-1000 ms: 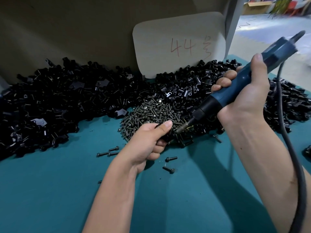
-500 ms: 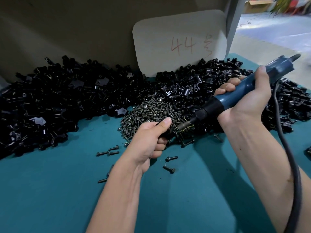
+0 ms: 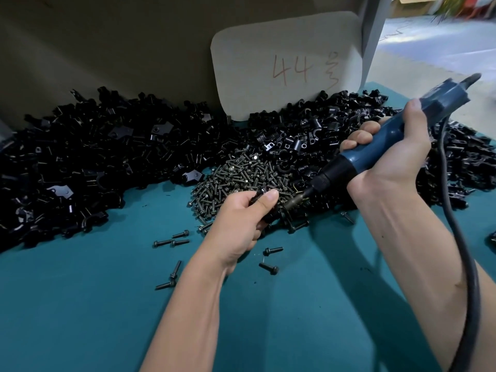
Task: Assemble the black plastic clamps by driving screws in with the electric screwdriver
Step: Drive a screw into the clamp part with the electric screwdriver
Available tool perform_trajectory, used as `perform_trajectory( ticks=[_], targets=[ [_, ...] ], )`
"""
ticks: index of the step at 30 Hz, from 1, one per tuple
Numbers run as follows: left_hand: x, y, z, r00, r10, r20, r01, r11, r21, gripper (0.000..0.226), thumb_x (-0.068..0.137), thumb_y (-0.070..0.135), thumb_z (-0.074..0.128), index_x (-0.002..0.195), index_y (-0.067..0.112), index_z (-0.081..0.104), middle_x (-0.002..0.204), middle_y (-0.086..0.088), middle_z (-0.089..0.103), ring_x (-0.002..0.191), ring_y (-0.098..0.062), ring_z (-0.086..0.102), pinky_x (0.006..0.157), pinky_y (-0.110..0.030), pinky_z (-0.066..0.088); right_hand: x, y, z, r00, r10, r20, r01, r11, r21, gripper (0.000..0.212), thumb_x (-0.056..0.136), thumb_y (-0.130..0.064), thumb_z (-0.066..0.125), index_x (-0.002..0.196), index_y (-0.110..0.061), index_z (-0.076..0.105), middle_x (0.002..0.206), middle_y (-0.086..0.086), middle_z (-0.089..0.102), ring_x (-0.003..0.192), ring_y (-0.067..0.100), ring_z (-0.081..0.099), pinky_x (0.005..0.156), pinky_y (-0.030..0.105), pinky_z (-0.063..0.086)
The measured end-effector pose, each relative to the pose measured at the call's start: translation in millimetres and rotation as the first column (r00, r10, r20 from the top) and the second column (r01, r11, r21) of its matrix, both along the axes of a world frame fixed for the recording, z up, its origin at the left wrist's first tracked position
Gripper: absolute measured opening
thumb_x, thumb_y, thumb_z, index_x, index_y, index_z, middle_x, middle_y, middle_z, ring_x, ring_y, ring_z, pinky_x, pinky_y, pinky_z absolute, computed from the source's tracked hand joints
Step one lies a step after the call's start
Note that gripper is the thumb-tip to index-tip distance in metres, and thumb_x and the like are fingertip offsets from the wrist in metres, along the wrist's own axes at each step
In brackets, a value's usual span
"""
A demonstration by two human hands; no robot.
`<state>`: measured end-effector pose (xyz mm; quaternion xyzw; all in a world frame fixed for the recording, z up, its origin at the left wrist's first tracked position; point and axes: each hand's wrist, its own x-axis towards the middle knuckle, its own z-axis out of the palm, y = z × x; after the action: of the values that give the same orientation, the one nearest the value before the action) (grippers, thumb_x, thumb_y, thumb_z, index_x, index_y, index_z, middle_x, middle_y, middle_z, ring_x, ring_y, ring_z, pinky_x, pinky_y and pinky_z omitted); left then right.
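Left hand (image 3: 243, 221) pinched on a black clamp (image 3: 271, 214) over the screw heap (image 3: 241, 175), right hand (image 3: 389, 154) wrapped around the blue electric screwdriver (image 3: 375, 146), its bit (image 3: 296, 201) touching the clamp, black clamp piles (image 3: 94, 162) behind, teal table (image 3: 80, 304), loose screws (image 3: 171, 241), card marked 44 (image 3: 285, 65).

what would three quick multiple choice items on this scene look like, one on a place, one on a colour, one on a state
1. Where is the screw pile?
A. In front of the numbered card, between the heaps of black clamp parts
B. At the table's near edge
C. In a bin

2. What colour is the table cover?
A. Red
B. Teal
C. White

3. What is the right hand doing?
A. Resting open
B. Picking screws
C. Gripping the electric screwdriver, tip angled toward the left hand

Answers: 1 A, the pile lies below the card among the parts. 2 B, the bare cover shows teal. 3 C, fingers wrap the blue handle.
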<state>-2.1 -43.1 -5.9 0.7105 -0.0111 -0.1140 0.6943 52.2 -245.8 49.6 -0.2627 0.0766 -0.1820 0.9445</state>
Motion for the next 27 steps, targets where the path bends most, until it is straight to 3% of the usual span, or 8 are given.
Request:
perform_trajectory(
  ticks=[4,10,15,16,18,20,22,27],
  targets=[
    [-1,-4,0,0.994,0.035,0.106,-0.042,0.998,0.057,0.035,0.102,0.044,0.063,0.083,0.017,0.05,0.058,0.009,0.033,0.047,-0.008,0.025,0.041,-0.018,0.022,-2,-1,3,1.0,-0.014,-0.01,0.014,1.0,-0.007,0.037,0.1,-0.047,0.059,0.08,-0.019,0.046,0.066,-0.004,0.048,0.051,0.01,0.044,0.052,0.024,0.04],
    [-2,-6,2,0.971,0.018,0.238,-0.068,0.977,0.204,0.059,0.088,0.064,0.061,0.079,0.008,0.045,0.059,0.008,0.038,0.052,-0.013,0.031,0.053,-0.033,0.027,-4,-2,9,0.997,-0.067,-0.047,0.065,0.997,-0.045,0.034,0.1,-0.044,0.062,0.088,-0.018,0.044,0.067,-0.002,0.048,0.051,0.012,0.045,0.052,0.025,0.041],
    [-2,-6,5,0.959,-0.045,0.279,-0.074,0.912,0.404,0.052,0.1,0.055,0.058,0.078,0.008,0.063,0.063,-0.008,0.065,0.049,-0.016,0.045,0.052,-0.032,0.037,-9,-9,18,0.997,0.053,0.049,-0.049,0.996,-0.078,0.033,0.101,-0.046,0.059,0.087,-0.02,0.044,0.069,-0.004,0.049,0.053,0.01,0.045,0.054,0.024,0.043],
    [-3,-9,5,0.961,-0.032,0.273,-0.076,0.922,0.379,0.048,0.102,0.048,0.057,0.076,0.007,0.06,0.066,-0.015,0.065,0.049,-0.017,0.046,0.049,-0.029,0.035,-9,-9,22,0.994,0.079,0.078,-0.074,0.996,-0.058,0.034,0.101,-0.047,0.059,0.086,-0.02,0.044,0.069,-0.004,0.049,0.053,0.01,0.044,0.054,0.024,0.043],
    [-9,-17,8,0.989,0.024,0.144,-0.041,0.992,0.117,0.04,0.108,0.038,0.052,0.077,0.013,0.055,0.062,-0.014,0.063,0.043,-0.016,0.049,0.039,-0.021,0.032,-8,-11,29,0.986,0.09,0.141,-0.092,0.996,0.005,0.034,0.102,-0.046,0.055,0.084,-0.02,0.044,0.067,-0.004,0.048,0.052,0.009,0.042,0.052,0.023,0.04],
    [-14,-22,12,1.0,0.018,0.003,-0.017,0.979,-0.202,0.04,0.109,0.047,0.044,0.088,0.013,0.054,0.056,-0.006,0.057,0.036,-0.013,0.044,0.032,-0.017,0.028,-6,-14,36,0.979,0.072,0.193,-0.079,0.996,0.031,0.033,0.103,-0.046,0.051,0.085,-0.02,0.044,0.066,-0.005,0.047,0.052,0.009,0.042,0.051,0.022,0.039],
    [-13,-18,15,0.993,-0.022,-0.117,-0.024,0.927,-0.373,0.054,0.102,0.064,0.04,0.094,0.012,0.053,0.055,-0.001,0.047,0.035,-0.008,0.031,0.031,-0.016,0.022,-5,-16,36,0.978,0.052,0.201,-0.053,0.999,0.002,0.032,0.104,-0.045,0.049,0.085,-0.02,0.045,0.066,-0.004,0.046,0.052,0.01,0.042,0.052,0.024,0.039],
    [-1,-4,16,0.935,-0.109,-0.336,-0.03,0.923,-0.383,0.051,0.087,0.066,0.065,0.083,0.019,0.048,0.055,0.007,0.034,0.036,-0.003,0.023,0.03,-0.015,0.018,-5,-11,24,0.987,0.057,0.149,-0.046,0.996,-0.071,0.035,0.102,-0.05,0.051,0.083,-0.021,0.044,0.066,-0.004,0.046,0.053,0.012,0.041,0.052,0.025,0.039]
  ],
)
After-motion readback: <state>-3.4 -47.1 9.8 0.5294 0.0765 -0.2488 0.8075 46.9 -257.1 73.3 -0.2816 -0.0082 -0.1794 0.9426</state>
